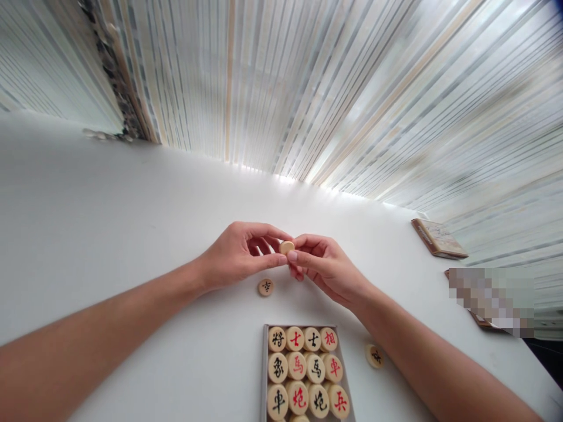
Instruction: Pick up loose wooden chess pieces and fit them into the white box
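My left hand and my right hand meet above the white table, fingers pinched together on one round wooden chess piece held between them. Below the hands, a loose piece with a black character lies flat on the table. Nearer me stands a grey box packed with several round pieces marked in red and black characters. Another loose piece lies right of the box, beside my right forearm.
A small flat box lid with a printed top lies at the table's far right. Another flat object sits behind a blurred patch near the right edge. A striped curtain hangs behind the table.
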`<action>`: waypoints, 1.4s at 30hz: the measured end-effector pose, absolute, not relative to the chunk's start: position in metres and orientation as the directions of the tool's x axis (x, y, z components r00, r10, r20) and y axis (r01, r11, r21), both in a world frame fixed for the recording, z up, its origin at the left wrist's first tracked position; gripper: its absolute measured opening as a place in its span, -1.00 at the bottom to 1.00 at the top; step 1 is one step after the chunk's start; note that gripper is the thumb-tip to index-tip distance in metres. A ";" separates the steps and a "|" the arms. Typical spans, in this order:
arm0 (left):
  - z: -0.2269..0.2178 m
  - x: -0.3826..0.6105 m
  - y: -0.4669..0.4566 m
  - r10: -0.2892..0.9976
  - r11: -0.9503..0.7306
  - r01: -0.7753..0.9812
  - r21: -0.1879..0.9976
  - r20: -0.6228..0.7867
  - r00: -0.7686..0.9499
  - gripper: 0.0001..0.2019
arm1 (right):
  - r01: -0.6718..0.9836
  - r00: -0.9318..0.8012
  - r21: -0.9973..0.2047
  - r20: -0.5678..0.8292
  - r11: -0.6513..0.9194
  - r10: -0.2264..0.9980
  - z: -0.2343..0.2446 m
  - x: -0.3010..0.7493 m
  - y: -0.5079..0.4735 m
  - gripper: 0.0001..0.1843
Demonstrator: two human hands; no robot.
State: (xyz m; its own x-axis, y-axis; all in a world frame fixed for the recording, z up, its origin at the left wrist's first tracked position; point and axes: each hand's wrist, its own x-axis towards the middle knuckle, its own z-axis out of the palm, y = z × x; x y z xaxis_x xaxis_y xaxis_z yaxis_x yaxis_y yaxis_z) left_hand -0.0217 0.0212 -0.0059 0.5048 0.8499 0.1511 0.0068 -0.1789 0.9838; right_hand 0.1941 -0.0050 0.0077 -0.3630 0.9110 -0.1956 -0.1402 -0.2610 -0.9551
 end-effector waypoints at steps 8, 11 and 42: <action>-0.008 -0.019 0.015 0.872 -0.412 0.114 0.904 0.356 0.335 -0.84 | 0.012 -0.276 -0.999 -0.048 -0.047 0.960 0.008 0.194 -0.006 -0.64; -0.011 -0.018 0.013 0.800 -0.575 0.123 0.809 0.524 0.292 -0.93 | 0.079 -0.237 -0.997 -0.033 -0.015 0.971 0.012 0.193 -0.008 -0.58; -0.015 -0.021 0.021 0.417 -0.909 0.185 0.374 0.827 0.376 -0.84 | 0.631 -0.224 -0.697 0.256 0.340 0.941 0.039 0.248 -0.141 -0.76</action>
State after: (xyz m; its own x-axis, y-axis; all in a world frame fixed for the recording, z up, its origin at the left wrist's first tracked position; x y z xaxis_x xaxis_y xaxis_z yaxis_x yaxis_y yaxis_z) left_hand -0.0210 0.0206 -0.0151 0.3762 0.4171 0.8274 0.1847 -0.9088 0.3741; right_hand 0.2482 -0.1408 0.0390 -0.2235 0.9405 0.2558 0.6314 0.3396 -0.6971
